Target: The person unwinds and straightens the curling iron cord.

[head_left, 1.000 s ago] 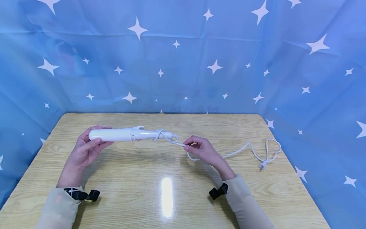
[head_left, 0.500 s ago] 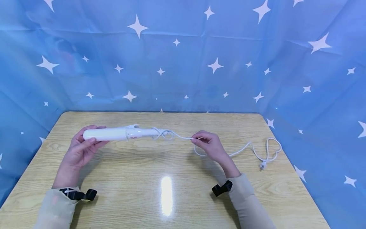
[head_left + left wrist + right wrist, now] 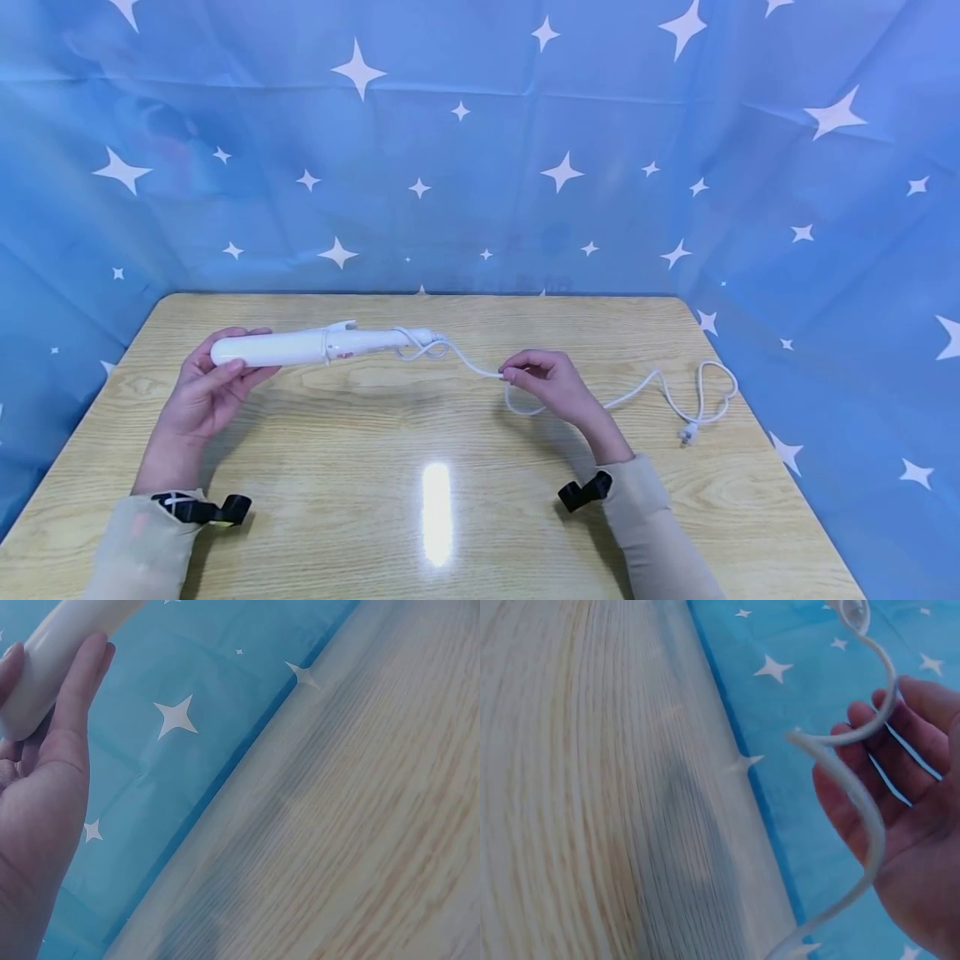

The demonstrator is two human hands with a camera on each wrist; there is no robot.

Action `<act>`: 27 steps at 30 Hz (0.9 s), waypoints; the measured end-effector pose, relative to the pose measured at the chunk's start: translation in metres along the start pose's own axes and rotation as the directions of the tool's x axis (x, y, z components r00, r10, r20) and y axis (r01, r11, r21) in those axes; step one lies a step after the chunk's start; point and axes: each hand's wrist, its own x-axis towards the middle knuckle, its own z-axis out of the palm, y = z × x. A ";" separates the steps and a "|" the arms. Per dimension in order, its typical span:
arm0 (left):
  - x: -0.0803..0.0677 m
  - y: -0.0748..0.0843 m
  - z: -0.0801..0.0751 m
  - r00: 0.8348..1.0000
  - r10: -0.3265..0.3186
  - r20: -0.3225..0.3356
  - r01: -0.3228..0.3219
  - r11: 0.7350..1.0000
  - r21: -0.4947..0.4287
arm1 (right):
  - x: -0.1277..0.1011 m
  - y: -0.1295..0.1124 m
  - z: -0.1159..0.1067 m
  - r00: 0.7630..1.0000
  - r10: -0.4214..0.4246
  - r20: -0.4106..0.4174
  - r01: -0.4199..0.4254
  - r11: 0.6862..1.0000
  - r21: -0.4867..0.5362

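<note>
Right fingertips: on my head feed the thumb and forefinger of the right hand [image 3: 551, 387] pinch the power cord [image 3: 862, 799], a short way past the handle end of the curling iron [image 3: 288, 347]; the wrist feed shows the cord curving across the palm side.
Left fingers: the left hand [image 3: 202, 396] grips the curling iron by its rounded barrel end, thumb on the near side, other fingers behind.
Curling iron: white, roughly level, raised over the wooden table [image 3: 330, 517], handle pointing toward the right hand.
Cord near the handle: crosses itself in a loose loop round the handle's tail; I cannot tell whether it is knotted.
Rest of the cord: below the right fingertips it bends into a slack curve, then runs along the table, well beyond the handle end of the curling iron.
Plug: the plug [image 3: 689, 433] lies on the table at the cord's far end, farther from the curling iron than the right hand.
Backdrop: a blue star-print cloth [image 3: 480, 150] hangs behind the curling iron.
Step in hand: I'd judge it to be working the cord at the handle; winding or unwinding, I can't say.
Next move: I think it calls for a steady left grip while the right hand guides the cord about the handle without snagging.
</note>
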 end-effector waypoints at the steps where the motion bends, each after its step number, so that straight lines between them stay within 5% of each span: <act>1: 0.000 0.000 0.000 1.000 -0.001 0.003 0.001 1.000 0.006 | 0.000 0.000 0.001 1.000 0.000 0.011 0.000 1.000 0.016; 16: -0.001 -0.001 0.000 1.000 -0.016 0.012 0.016 0.999 0.029 | 0.006 -0.006 0.013 0.999 0.023 0.040 -0.024 0.999 0.022; 23: 0.000 -0.004 0.003 1.000 -0.024 -0.002 0.024 0.999 0.040 | 0.013 -0.018 0.024 0.998 -0.063 0.004 0.062 0.989 0.134; 27: 0.001 -0.007 0.003 1.000 -0.026 0.005 0.025 0.999 0.044 | 0.017 -0.023 0.035 0.999 -0.040 -0.014 0.042 0.979 0.198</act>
